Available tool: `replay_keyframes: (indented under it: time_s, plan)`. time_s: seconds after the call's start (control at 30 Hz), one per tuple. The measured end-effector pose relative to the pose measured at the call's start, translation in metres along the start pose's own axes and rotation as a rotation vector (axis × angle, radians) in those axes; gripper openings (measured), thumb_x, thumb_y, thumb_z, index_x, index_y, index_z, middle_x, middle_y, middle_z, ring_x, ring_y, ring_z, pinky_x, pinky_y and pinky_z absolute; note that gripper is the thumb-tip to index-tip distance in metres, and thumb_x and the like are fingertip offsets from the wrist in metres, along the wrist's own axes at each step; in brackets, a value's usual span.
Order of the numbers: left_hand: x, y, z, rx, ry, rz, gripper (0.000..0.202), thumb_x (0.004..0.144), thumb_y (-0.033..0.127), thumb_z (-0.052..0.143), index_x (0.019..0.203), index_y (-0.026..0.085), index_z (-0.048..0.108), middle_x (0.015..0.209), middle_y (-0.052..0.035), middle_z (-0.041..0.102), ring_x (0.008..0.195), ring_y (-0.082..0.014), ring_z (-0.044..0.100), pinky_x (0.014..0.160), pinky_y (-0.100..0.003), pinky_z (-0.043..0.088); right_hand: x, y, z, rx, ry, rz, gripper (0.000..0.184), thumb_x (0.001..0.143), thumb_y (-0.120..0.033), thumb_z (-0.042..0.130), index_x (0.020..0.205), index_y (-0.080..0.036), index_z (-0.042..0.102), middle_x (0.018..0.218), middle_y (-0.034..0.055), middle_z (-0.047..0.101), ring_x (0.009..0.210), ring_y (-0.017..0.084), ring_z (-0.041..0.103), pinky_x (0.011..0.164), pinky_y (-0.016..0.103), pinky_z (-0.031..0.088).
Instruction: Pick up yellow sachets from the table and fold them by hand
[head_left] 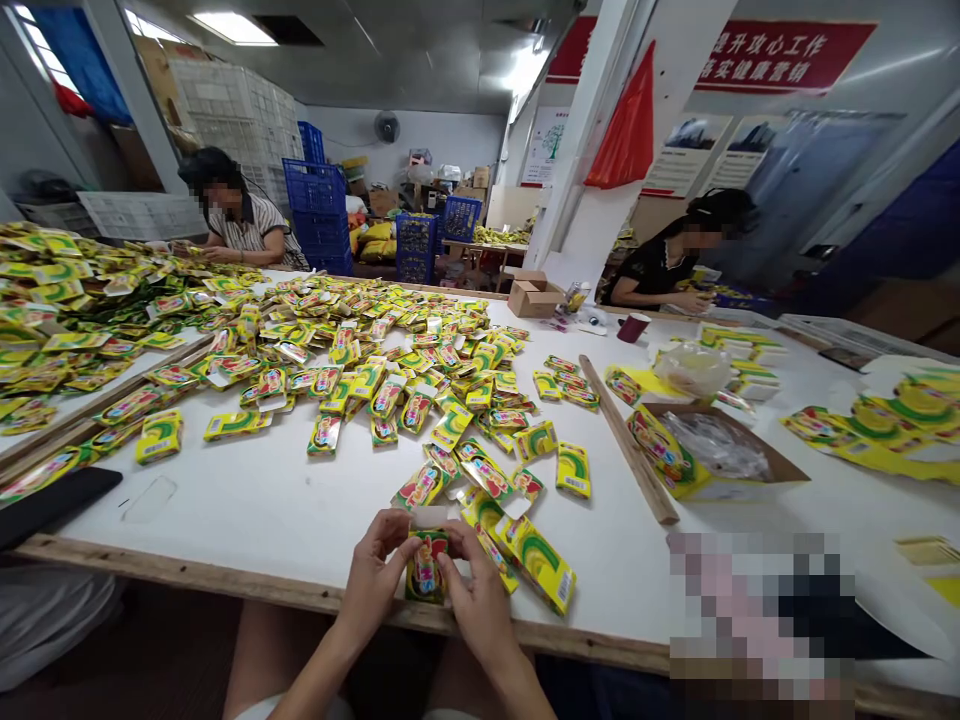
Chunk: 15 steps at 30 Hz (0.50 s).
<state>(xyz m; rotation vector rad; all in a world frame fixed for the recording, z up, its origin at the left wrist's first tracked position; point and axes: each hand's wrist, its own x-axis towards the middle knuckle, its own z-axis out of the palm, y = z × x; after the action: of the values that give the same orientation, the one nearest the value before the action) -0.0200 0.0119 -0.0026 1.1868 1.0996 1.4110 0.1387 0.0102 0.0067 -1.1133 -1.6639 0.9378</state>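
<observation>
Both of my hands grip one small yellow and green printed carton at the table's front edge. Its white flap stands up at the top. My left hand pinches its left side, thumb on the printed front. On the right side, my right hand presses with thumb and fingers. The fingers behind the carton are partly hidden. Just right of my hands lie several similar cartons, overlapping one another. More cartons lie a little farther off, some with white flaps sticking out.
A heap of cartons spreads over the white table. A wooden strip lies right of it, beside an open display box holding clear plastic. A dark phone-like object lies left. Two people work across the table.
</observation>
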Motion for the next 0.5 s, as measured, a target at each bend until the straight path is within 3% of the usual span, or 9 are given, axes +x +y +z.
replay_keyframes:
  time_s: [0.17,0.3,0.5]
  plan:
    - [0.008,0.006,-0.004,0.165,-0.136,-0.023,0.024,0.085,0.034,0.058,0.102,0.016,0.060,0.098,-0.0060,0.066,0.092,-0.0179,0.063,0.084,-0.028,0.050,0.012,-0.006,-0.006,-0.036,-0.009,0.040,0.018,0.090,-0.025,0.049,0.104,-0.018,0.059,0.099,0.0055,0.065,0.089,0.017,0.062,0.080,0.026,0.048]
    - [0.009,0.009,-0.002,0.165,-0.149,-0.013,0.021,0.086,0.033,0.057,0.095,0.015,0.062,0.099,-0.0065,0.066,0.093,-0.0179,0.063,0.085,-0.028,0.050,0.022,-0.009,-0.004,-0.045,0.048,-0.020,0.017,0.090,-0.027,0.051,0.083,-0.017,0.063,0.086,0.0048,0.064,0.085,0.017,0.060,0.078,0.026,0.045]
    - [0.007,0.006,-0.003,0.100,-0.107,-0.038,0.023,0.084,0.033,0.060,0.101,0.018,0.054,0.095,-0.0030,0.062,0.091,-0.0151,0.062,0.082,-0.025,0.050,0.019,0.005,0.002,0.123,0.125,0.083,0.020,0.088,-0.034,0.055,0.094,-0.016,0.061,0.088,0.0052,0.064,0.083,0.017,0.062,0.075,0.025,0.048]
